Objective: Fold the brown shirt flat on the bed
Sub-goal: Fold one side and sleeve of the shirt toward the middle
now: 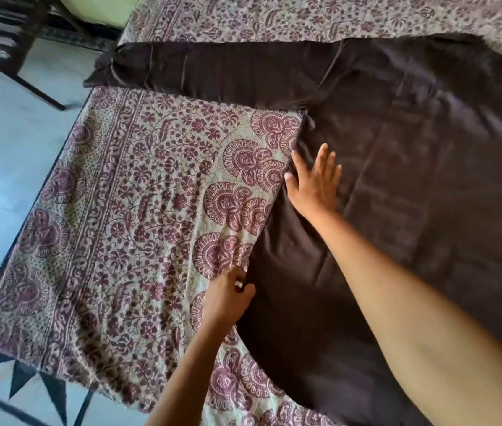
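Palm down and spread wide, the right hand (314, 182) presses the brown shirt (412, 167) just inside its side edge; the left hand (228, 292) pinches that edge nearer the hem. Shirt lies flat on the patterned bedspread (151, 195), sleeve (213, 76) outstretched.

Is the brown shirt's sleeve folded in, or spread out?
Spread out: the sleeve of the brown shirt lies straight across the bedsheet, reaching its edge, not laid over the body.
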